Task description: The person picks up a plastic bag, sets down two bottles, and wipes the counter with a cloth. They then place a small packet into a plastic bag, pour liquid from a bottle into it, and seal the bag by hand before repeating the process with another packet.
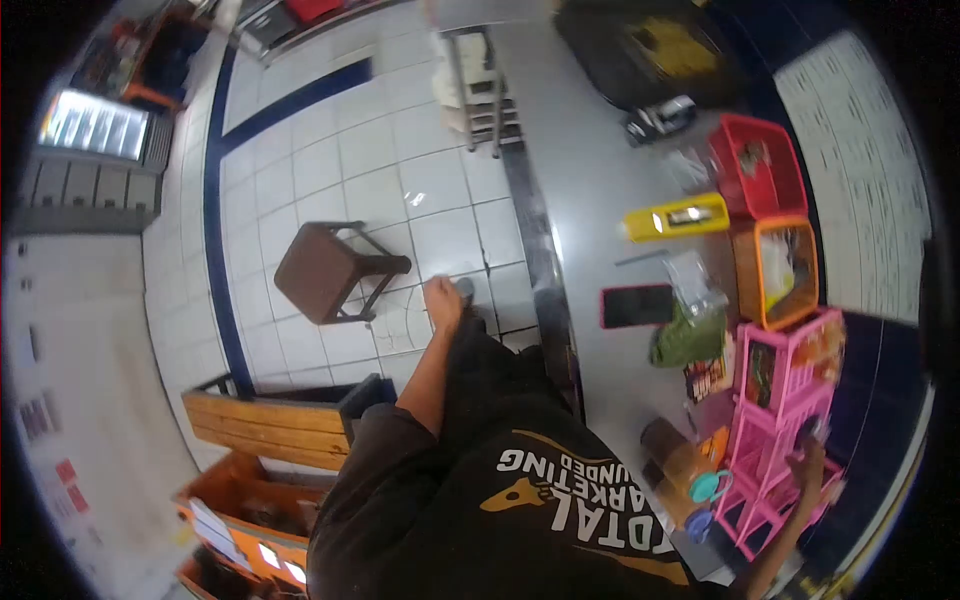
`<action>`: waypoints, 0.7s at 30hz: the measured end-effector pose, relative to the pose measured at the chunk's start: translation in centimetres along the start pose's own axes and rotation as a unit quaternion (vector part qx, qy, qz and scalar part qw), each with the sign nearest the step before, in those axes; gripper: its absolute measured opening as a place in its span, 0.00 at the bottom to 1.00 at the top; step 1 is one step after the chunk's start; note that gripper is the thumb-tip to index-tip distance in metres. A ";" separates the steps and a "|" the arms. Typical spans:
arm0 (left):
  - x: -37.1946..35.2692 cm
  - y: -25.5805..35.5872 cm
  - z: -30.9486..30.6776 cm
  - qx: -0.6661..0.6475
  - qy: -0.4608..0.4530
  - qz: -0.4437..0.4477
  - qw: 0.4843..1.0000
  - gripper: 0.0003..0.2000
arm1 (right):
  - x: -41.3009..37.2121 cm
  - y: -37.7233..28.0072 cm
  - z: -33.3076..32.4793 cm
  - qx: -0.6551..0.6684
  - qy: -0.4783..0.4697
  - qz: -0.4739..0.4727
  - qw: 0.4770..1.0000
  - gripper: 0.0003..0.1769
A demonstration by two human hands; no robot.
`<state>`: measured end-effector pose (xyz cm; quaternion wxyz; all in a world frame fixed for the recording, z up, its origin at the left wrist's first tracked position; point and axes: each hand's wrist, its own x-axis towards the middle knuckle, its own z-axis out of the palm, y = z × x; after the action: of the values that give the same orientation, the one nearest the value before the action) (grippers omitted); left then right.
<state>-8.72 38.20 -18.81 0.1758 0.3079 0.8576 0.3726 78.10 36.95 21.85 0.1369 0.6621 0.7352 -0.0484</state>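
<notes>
My left hand (pixel 443 303) hangs low in front of my body, above the tiled floor, with its fingers curled in and nothing visible in them. Off to the right, my right hand (pixel 806 465) reaches into a pink plastic tiered rack (pixel 768 440). Its fingers are at a small dark and silvery item (pixel 812 430) on the rack, too blurred to name. Beside the rack, a brown bottle with a teal cap (pixel 690 465) lies or leans near the counter edge.
The steel counter (pixel 590 300) holds a black phone (pixel 637 307), a yellow box (pixel 677 217), an orange basket (pixel 778 270) and a red basket (pixel 758 165). A brown stool (pixel 325 272) stands on the floor to the left, near a wooden bench (pixel 265 428).
</notes>
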 end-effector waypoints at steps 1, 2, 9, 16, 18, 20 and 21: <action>-0.4 -4.0 -1.1 0.020 0.023 -0.037 0.999 0.13 | 1.3 -3.5 -3.4 -0.084 -0.012 -0.005 0.996 0.29; -0.5 -7.2 -3.0 0.059 0.027 -0.075 0.995 0.13 | 3.2 -8.3 -6.5 -0.094 -0.005 -0.019 0.995 0.29; 0.1 -22.4 -13.0 0.057 0.028 -0.232 0.971 0.12 | 19.7 -62.6 -16.8 0.110 0.088 -0.089 0.986 0.17; 7.4 -25.3 -9.6 -0.080 -0.080 -0.308 0.945 0.12 | 42.8 -99.9 17.5 0.248 -0.114 -0.441 0.855 0.15; 9.9 -25.8 -7.8 -0.104 -0.092 -0.301 0.943 0.11 | 50.2 -106.0 31.0 0.206 -0.126 -0.480 0.843 0.17; 11.9 -25.2 -6.5 -0.063 -0.102 -0.290 0.949 0.09 | 56.7 -111.0 42.7 0.079 -0.153 -0.460 0.871 0.20; 12.3 -26.0 -4.9 -0.007 -0.100 -0.255 0.962 0.08 | 59.4 -113.4 47.5 0.028 -0.168 -0.440 0.882 0.21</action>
<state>-30.84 29.85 -35.91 0.3522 0.1139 0.8829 0.2889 -32.39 68.52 -51.85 0.2046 0.2561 0.9152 -0.2343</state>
